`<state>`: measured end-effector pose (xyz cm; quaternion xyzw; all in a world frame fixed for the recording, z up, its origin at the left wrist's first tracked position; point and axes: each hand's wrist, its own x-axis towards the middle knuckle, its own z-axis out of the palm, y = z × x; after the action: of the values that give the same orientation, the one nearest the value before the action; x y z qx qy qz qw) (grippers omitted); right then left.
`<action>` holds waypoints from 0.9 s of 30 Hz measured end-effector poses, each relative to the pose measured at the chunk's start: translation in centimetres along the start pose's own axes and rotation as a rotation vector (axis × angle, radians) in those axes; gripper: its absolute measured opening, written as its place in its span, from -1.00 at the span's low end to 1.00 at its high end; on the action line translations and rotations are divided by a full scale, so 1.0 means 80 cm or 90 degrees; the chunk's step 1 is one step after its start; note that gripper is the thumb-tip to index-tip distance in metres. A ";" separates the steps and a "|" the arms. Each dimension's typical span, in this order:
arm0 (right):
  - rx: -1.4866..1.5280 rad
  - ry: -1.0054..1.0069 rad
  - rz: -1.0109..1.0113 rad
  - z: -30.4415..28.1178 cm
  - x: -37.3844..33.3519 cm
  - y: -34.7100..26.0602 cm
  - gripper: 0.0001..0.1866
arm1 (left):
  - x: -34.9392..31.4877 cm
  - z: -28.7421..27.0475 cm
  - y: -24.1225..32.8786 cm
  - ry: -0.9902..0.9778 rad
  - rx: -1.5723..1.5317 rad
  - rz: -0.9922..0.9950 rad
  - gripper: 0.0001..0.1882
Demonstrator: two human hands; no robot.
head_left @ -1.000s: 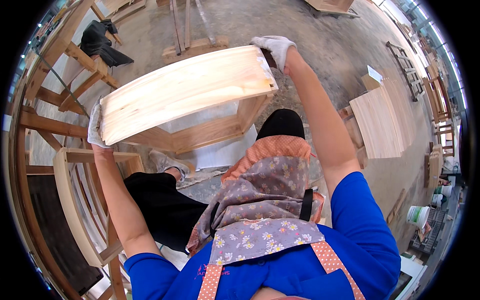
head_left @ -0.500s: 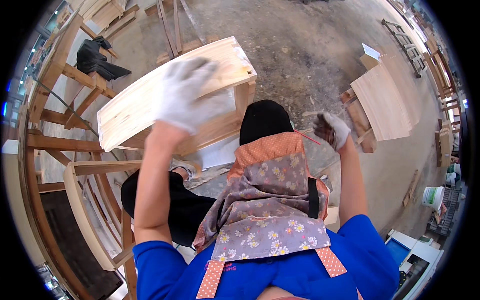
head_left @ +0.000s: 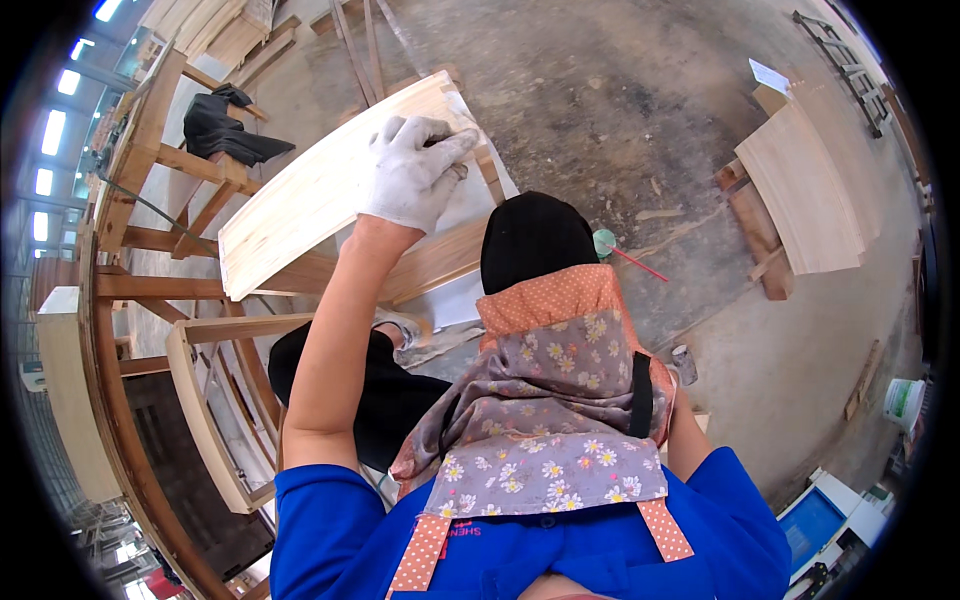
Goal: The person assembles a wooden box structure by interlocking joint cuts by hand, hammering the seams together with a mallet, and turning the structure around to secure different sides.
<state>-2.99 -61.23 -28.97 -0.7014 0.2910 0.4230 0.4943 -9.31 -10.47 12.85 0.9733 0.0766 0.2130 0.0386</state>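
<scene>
A pale wooden frame or box (head_left: 310, 185) stands tilted on the floor ahead of me, to the left, with a light top board and open space beneath. My left hand (head_left: 412, 178), in a white work glove, is over this board near its right end. Its fingers are bent and drawn together, and whatever may be between them is hidden. My right arm (head_left: 688, 430) reaches down beside the flowered apron (head_left: 560, 400); the hand itself is out of sight behind the apron and my body.
A wooden rack (head_left: 150, 290) stands on the left, with a dark cloth (head_left: 220, 130) over it. Stacked boards (head_left: 815, 185) rest on wood blocks at the right. A green-topped container (head_left: 604, 242) with a red stick (head_left: 640, 264) is by my knee. A white bucket (head_left: 903, 400) stands far right.
My left hand has moved right along the board and its fingers have drawn in. My right hand has dropped from beside the knee to behind the apron. The view has turned slightly.
</scene>
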 end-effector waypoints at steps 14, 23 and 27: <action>0.161 0.064 0.135 0.034 0.042 0.096 -0.82 | 0.000 0.008 -0.005 -0.057 0.252 -0.119 -0.26; 0.151 0.227 0.062 -0.045 0.044 0.108 -0.87 | -0.009 0.016 -0.020 -0.129 0.190 -0.188 -0.37; -0.050 0.145 0.128 -0.137 -0.004 0.077 -0.85 | -0.009 0.023 -0.021 -0.065 0.183 -0.148 -0.35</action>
<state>-4.85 -73.60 -29.79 -0.7310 0.3972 0.3994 0.3852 -9.45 -8.98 10.70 0.9630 0.2158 0.1441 -0.0725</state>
